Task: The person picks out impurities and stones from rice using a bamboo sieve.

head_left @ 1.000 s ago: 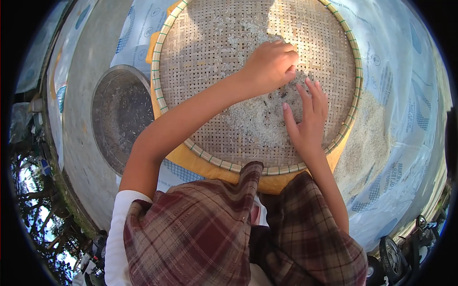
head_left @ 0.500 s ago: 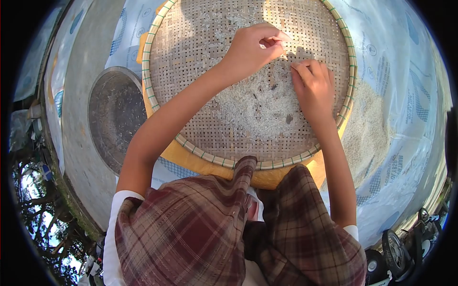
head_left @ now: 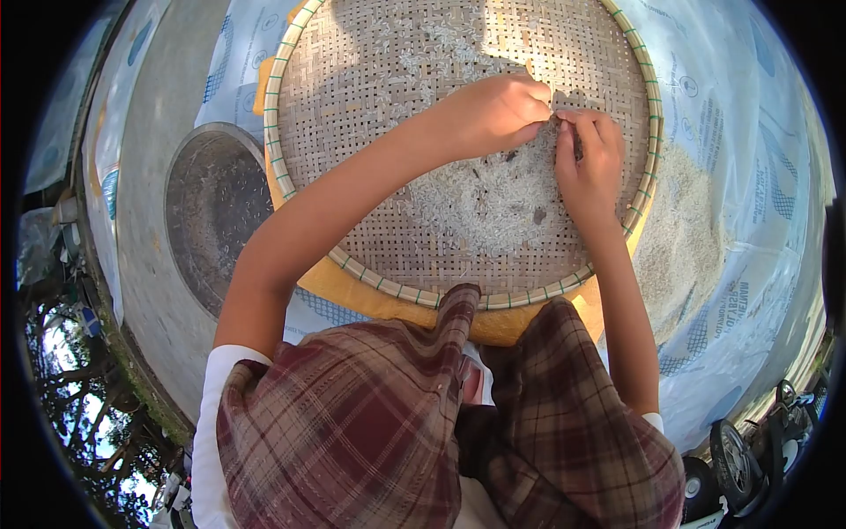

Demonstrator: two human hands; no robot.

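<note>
A round woven bamboo winnowing tray (head_left: 388, 251) with a green-stitched rim fills the upper middle of the view. White rice grains (head_left: 480, 207) lie spread over its centre, with a few dark specks among them. My left hand (head_left: 507, 113) is over the rice, its thumb and fingers pinched together. Close beside it on the right, my right hand (head_left: 592, 167) has its thumb and forefinger drawn together, the tips almost touching those of the left. Whatever the fingertips hold, if anything, is too small to make out.
A dark metal basin (head_left: 207, 225) with scattered grains stands left of the tray. Yellow material (head_left: 493, 331) lies under the tray. More rice (head_left: 683, 238) is heaped at the right on a printed plastic sheet (head_left: 740, 264). Plaid cloth (head_left: 352, 414) covers my lap.
My left hand has moved right and slightly down, bringing its fingertips up to the right hand's. The right hand has shifted a little to the right.
</note>
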